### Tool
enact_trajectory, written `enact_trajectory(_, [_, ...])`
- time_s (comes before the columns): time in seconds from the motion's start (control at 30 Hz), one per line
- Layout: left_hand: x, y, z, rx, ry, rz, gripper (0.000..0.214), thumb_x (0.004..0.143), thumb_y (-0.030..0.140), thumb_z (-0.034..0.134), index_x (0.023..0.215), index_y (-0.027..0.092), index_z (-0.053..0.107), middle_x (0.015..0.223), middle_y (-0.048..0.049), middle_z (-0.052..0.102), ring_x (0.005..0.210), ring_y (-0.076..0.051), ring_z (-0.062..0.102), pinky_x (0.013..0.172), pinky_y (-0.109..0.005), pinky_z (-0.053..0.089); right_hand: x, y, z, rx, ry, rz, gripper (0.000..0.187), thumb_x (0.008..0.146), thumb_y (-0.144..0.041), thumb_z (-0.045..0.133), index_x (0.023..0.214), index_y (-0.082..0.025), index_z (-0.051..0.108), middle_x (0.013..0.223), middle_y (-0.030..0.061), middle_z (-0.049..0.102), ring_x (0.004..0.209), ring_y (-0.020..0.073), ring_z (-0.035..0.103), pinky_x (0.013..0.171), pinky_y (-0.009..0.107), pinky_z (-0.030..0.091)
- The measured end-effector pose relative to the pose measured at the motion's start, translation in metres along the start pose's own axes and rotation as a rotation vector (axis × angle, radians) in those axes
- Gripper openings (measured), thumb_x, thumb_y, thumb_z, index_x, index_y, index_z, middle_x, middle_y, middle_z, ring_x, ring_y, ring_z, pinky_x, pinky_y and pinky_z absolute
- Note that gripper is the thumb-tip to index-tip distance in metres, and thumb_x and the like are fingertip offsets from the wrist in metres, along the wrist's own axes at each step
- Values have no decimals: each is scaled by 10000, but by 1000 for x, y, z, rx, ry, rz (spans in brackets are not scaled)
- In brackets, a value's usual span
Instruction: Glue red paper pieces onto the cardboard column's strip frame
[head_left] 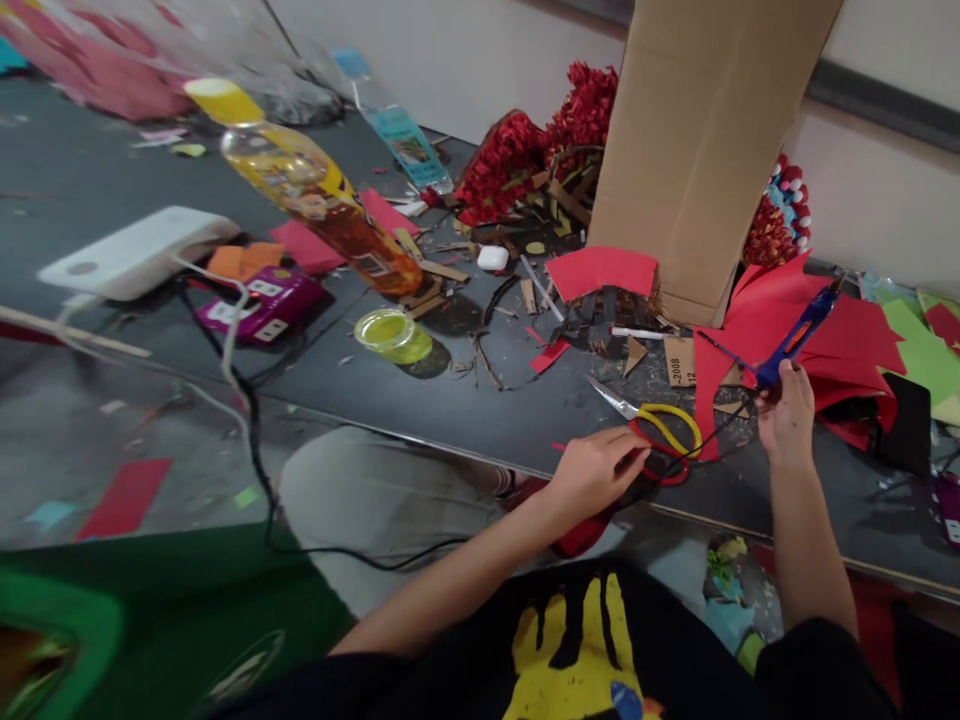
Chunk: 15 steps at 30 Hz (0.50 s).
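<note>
My right hand [784,412] is closed around the handle of a blue glue gun [796,335], which points up and right over red paper sheets [825,345]. My left hand [596,470] rests at the table's front edge, fingers curled beside the red and yellow handles of the scissors [660,430]; a thin red strip [559,447] pokes out by its knuckles. Whether the fingers grip anything is hidden. A tall cardboard box [697,150] stands just behind, with a red paper arc [601,270] at its base.
On the dark table [420,400] stand a bottle of amber liquid [315,190], a yellow-green lid [390,332], a white device [139,252] with cables, a purple box [259,305], cardboard scraps and red paper flowers [540,150]. Green paper [926,355] lies far right.
</note>
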<state>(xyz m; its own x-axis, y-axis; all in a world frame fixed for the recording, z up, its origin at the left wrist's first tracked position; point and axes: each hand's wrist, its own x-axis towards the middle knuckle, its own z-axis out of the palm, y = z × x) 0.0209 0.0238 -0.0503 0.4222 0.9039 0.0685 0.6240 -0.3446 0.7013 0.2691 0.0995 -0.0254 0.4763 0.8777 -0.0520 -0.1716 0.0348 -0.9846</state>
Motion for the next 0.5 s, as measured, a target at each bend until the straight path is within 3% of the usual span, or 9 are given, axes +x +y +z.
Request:
enact_trajectory(0.13, [-10,5,9,76,-41,-172,280,942,330,400,983,212,650,1028,-41,715,978,-157,670,847,-246,496,0,-1,-1,-12,1,-11,435,611,-521,711,811,-239,447,685,-44,617,430,51,402,377,191,288])
enact_trajectory(0.3, [6,20,4,170,-76,-400,253,895,389,476,973,188,608,934,-88,726,860,-238,701,690,-282,500,0,-1,-1,-44,-12,-23,409,624,-517,700,805,-239,462,668,-49,596,429,49,393,371,188,285])
enact_trajectory(0.5, [24,21,-9,217,-107,-440,164,832,207,498,968,174,584,873,-123,724,835,-283,707,680,-313,495,1,-3,-3,-64,-25,-53,390,660,-523,677,788,-239,442,662,-46,586,427,51,396,363,192,289])
